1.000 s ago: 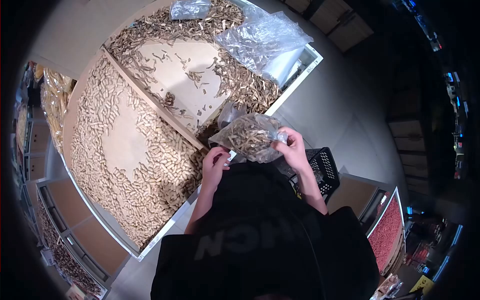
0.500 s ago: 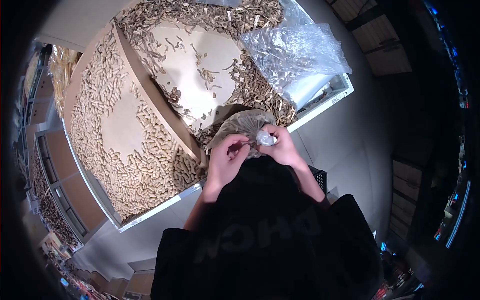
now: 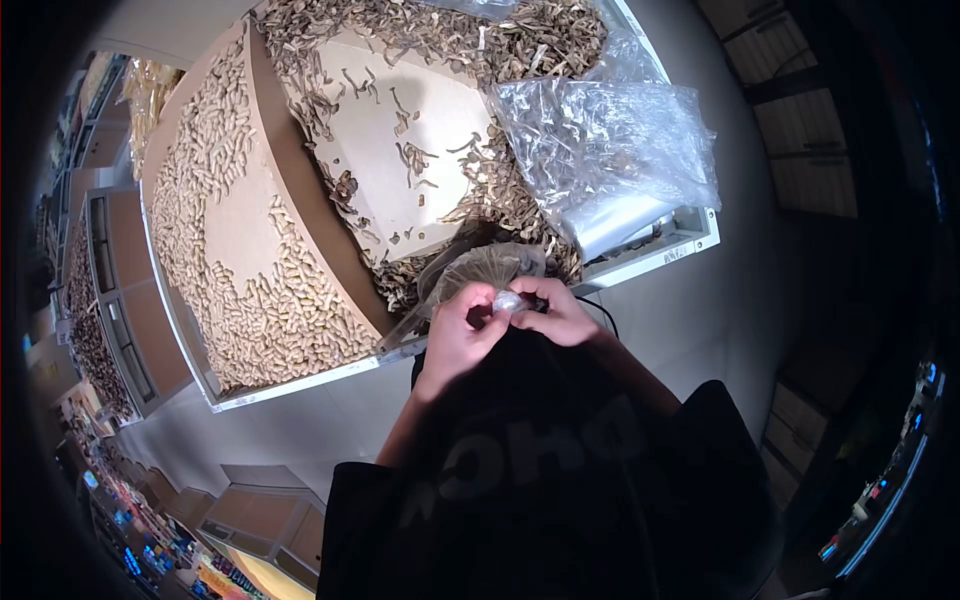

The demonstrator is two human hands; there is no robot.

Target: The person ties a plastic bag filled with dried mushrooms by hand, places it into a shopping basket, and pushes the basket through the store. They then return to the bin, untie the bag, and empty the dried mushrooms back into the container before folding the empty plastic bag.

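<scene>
A clear plastic bag (image 3: 490, 263) with brownish contents rests at the front edge of the display bin, its neck gathered toward me. My left hand (image 3: 462, 332) is closed, thumb and fingers pinching the bunched neck from the left. From the right, my right hand (image 3: 562, 314) pinches the same bunched plastic, thumb below and index finger above. A small crumpled tuft of plastic (image 3: 507, 302) shows between the two hands. Behind the bag lie dried mushrooms (image 3: 500, 190), in strips, around a bare patch of bin floor. My fingers partly cover the bag's near side.
A wooden divider (image 3: 300, 180) separates the mushrooms from peanuts in their shells (image 3: 285, 335) on the left. An empty-looking clear plastic sheet (image 3: 610, 140) and a plastic roll (image 3: 620, 225) lie at the bin's right corner. The white bin rim (image 3: 300, 387) runs along the front.
Both hands have come closer together at the bag's neck, and the plastic tuft now sits between them. The view has shifted, with the bin turned slightly.
</scene>
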